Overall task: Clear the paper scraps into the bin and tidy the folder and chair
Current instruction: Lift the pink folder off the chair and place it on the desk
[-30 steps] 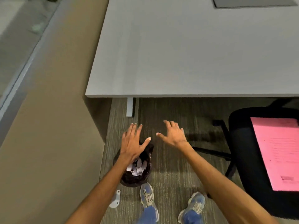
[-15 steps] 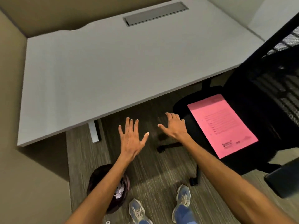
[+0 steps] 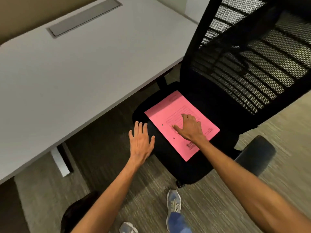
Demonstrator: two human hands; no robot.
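Note:
A pink folder (image 3: 168, 115) lies flat on the black seat of the office chair (image 3: 210, 105), whose mesh back rises at the upper right. My right hand (image 3: 189, 129) is over the middle of the folder, fingers spread, holding nothing; whether it touches the paper I cannot tell. My left hand (image 3: 141, 142) hovers open just left of the seat's front edge. The dark bin (image 3: 75, 211) sits at the bottom left, mostly hidden behind my left forearm; its contents are out of sight.
The white desk (image 3: 70, 69) fills the upper left, with a grey cable flap (image 3: 84, 19) near its back edge and a leg (image 3: 60, 162) beneath. A black armrest (image 3: 255, 155) juts out at right. My feet in blue shoes (image 3: 174, 204) stand on striped carpet.
The view swung right from the bin to the chair. Both hands moved right; my right hand went from above the carpet to over the pink folder.

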